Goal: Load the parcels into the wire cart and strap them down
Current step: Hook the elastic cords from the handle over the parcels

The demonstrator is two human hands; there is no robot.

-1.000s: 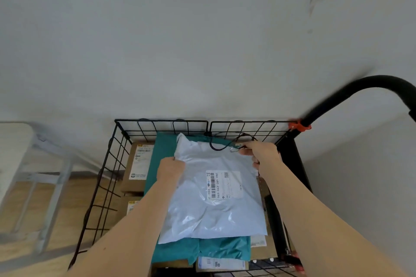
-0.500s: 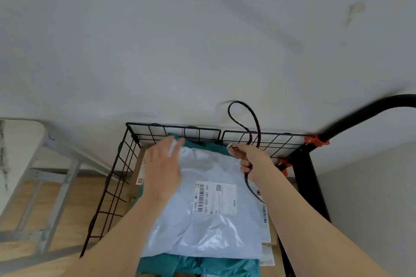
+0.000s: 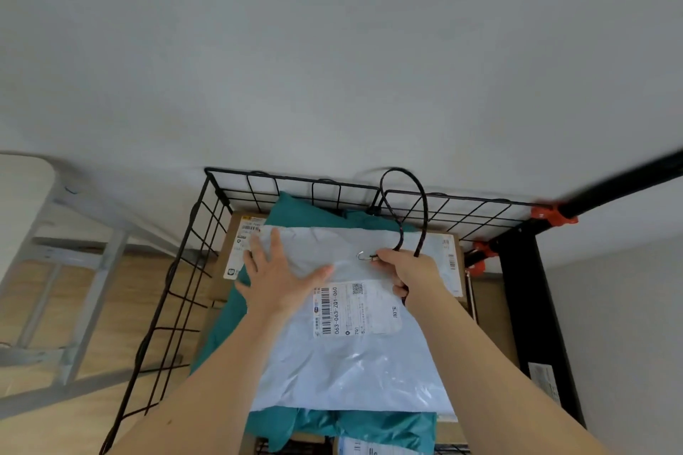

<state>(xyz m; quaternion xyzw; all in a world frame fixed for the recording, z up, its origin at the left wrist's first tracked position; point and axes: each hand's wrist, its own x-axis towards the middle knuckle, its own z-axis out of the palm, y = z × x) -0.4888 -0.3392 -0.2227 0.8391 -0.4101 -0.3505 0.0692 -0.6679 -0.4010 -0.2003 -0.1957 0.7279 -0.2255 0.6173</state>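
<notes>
Parcels [image 3: 347, 373] already fill the wire cart [image 3: 207, 233] close to its rim, so by my reading loading is done and strapping is the step in hand. A pale poly mailer [image 3: 369, 244] lies on top, over teal bags [image 3: 369, 428] and cardboard boxes [image 3: 491, 314] that reach the cart's side walls.

The left hand [image 3: 281, 277] lies flat on the mailer toward the cart's left wall, with its fingers spread and straight and nothing gripped. It is probably placed there to hold down the slippery top layer, so that the mailer stays square while the strap goes across.

The right hand [image 3: 410, 270], nearer the cart's handle side, has its fingers curled tight round an elastic cord [image 3: 406, 172] just behind its metal hook [image 3: 361, 256]. The hook pokes out toward the cart's middle, just above the mailer. The cord arcs slack above the cart's far rim and comes back down into the same fist. Another stretch trails out under the wrist, and where that end is fastened cannot be made out. Holding so close to the hook should give good aim when the hook is clipped to a wire. The black handle [image 3: 621, 185] rises from the cart's far right corner, beside orange clips [image 3: 547, 214].
</notes>
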